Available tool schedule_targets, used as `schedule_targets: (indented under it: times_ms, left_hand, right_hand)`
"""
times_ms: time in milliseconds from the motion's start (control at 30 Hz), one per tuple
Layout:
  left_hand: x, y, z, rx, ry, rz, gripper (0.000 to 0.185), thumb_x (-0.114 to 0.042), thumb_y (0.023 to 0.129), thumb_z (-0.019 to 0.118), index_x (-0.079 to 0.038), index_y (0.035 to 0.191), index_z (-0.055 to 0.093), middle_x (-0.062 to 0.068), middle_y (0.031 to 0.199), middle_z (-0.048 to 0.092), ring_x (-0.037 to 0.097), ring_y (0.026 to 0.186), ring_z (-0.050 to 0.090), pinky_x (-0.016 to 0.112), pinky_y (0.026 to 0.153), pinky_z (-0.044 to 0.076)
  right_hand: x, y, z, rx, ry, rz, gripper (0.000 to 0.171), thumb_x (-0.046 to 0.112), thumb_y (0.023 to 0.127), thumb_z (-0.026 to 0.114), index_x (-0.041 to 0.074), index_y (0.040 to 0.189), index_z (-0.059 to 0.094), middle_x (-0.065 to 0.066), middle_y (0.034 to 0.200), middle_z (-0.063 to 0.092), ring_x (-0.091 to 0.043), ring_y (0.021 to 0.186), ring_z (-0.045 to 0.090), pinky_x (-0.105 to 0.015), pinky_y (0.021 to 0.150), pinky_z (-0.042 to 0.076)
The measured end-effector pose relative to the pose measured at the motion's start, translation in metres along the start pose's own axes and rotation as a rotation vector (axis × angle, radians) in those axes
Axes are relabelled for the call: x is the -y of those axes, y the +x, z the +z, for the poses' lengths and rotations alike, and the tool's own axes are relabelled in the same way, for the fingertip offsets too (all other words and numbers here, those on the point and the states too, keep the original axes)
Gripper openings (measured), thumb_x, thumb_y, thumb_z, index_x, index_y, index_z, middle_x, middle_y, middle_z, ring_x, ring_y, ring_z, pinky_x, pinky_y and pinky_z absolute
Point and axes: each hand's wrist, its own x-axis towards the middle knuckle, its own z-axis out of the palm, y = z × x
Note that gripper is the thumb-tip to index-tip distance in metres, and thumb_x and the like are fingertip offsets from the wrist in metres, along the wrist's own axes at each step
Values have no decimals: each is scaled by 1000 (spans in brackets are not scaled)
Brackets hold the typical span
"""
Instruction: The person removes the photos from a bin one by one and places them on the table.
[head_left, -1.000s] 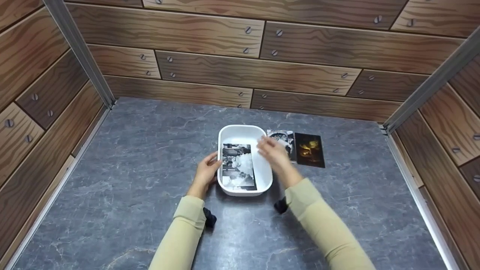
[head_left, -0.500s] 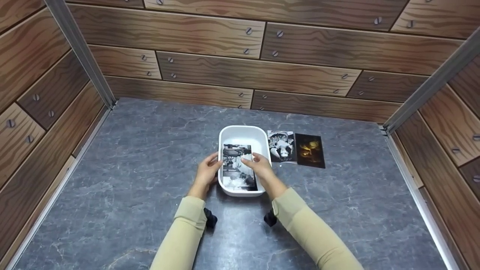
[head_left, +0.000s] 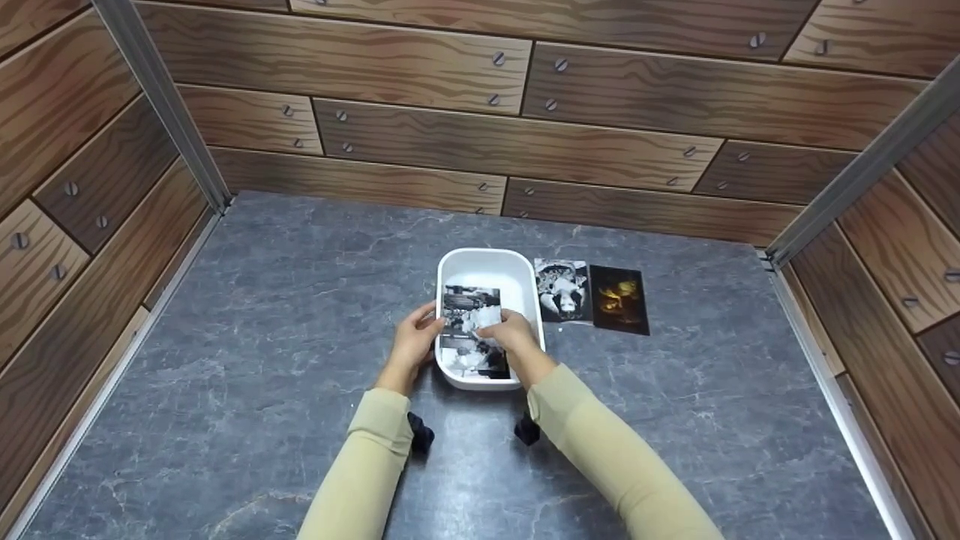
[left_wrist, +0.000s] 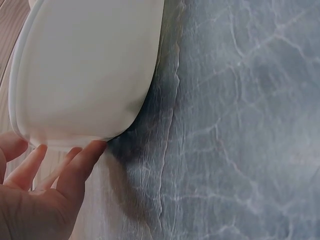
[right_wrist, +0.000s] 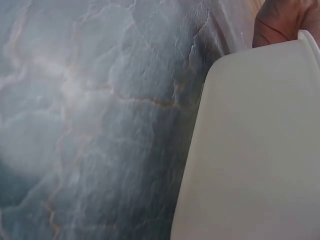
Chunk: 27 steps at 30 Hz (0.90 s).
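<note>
Walls w/ plank print [head_left: 420, 75] round back & sides; marbled bench [head_left: 255, 337] below. White tub [head_left: 487, 253] upright on bench, approx. centre. My L hand [head_left: 415, 345] has the tub's L side: thumb at rim, fingers loosely bent vs. outer wall. My R hand [head_left: 517, 341] is in the tub, over its R side: thumb on top of a b/w pic [head_left: 470, 307], fingers at its R edge, small gap, pinching it. Pic lies in tub, toward L wall; can't tell if more under it. Outside, just R of tub, flat on bench: portrait [head_left: 564, 289], then dark pic [head_left: 619, 300] beside it.
</note>
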Motion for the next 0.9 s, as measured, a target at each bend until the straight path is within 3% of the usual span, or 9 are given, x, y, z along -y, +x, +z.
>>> schedule_targets:
  times_ms: [133, 233, 333, 467, 567, 667, 833, 900]
  left_hand:
    - [2, 0, 1, 2, -5, -5, 43, -8, 96, 58, -7, 139, 51, 25, 134, 55, 35, 112, 62, 38, 79, 58]
    - [3, 1, -1, -4, 6, -9, 43, -9, 96, 58, -8, 139, 52, 24, 135, 55, 34, 112, 62, 36, 76, 58]
    - [4, 2, -2, -9, 25, -13, 43, -11, 96, 59, -10, 139, 52, 23, 135, 55, 34, 112, 61, 32, 71, 56]
    - [4, 2, -2, -6, 26, -18, 44, -11, 96, 59, -10, 139, 52, 23, 136, 54, 33, 112, 61, 32, 71, 57]
    - [4, 1, -1, -4, 7, -18, 44, -9, 96, 58, -8, 139, 51, 24, 136, 54, 34, 111, 62, 36, 75, 58]
    - [3, 2, -1, 2, -8, -8, 44, -9, 96, 58, -6, 139, 51, 26, 135, 54, 35, 111, 62, 39, 78, 58]
    - [2, 2, 0, 17, -35, 8, 44, -7, 97, 57, -4, 140, 49, 28, 136, 53, 37, 112, 61, 43, 83, 57]
    - [1, 2, 0, 18, -31, 3, 44, -7, 97, 57, -5, 140, 49, 27, 135, 53, 37, 112, 61, 42, 82, 58]
  right_hand:
    - [-43, 59, 9, -19, 22, -6, 80, -5, 70, 74, -5, 142, 41, -21, 144, 46, -23, 116, 55, -28, 89, 52]
    - [-81, 105, 19, -9, 87, -25, 83, -5, 67, 75, -6, 142, 40, -24, 143, 46, -19, 104, 56, -24, 77, 52]
    - [-97, 121, 21, 23, 153, -38, 85, -7, 67, 74, -6, 144, 38, -25, 146, 43, -21, 111, 54, -28, 84, 52]
    - [-106, 133, 21, 4, 153, -42, 86, -7, 62, 75, 0, 142, 45, -20, 138, 51, -24, 118, 51, -29, 89, 51]
    - [-112, 139, 21, -33, 139, -75, 87, -8, 57, 74, 6, 139, 50, -14, 123, 56, -22, 110, 52, -27, 80, 54]
    - [-99, 118, 20, -71, 152, -138, 83, -15, 58, 65, 6, 138, 52, -13, 113, 57, -21, 102, 55, -29, 71, 56]
    - [-35, 31, 4, -84, 190, -146, 84, -23, 59, 58, 6, 137, 52, -7, 86, 51, -15, 76, 49, -25, 57, 51]
    - [-10, -1, -3, -57, 172, -100, 83, -25, 64, 57, 6, 141, 48, -3, 80, 47, -13, 71, 46, -22, 58, 48]
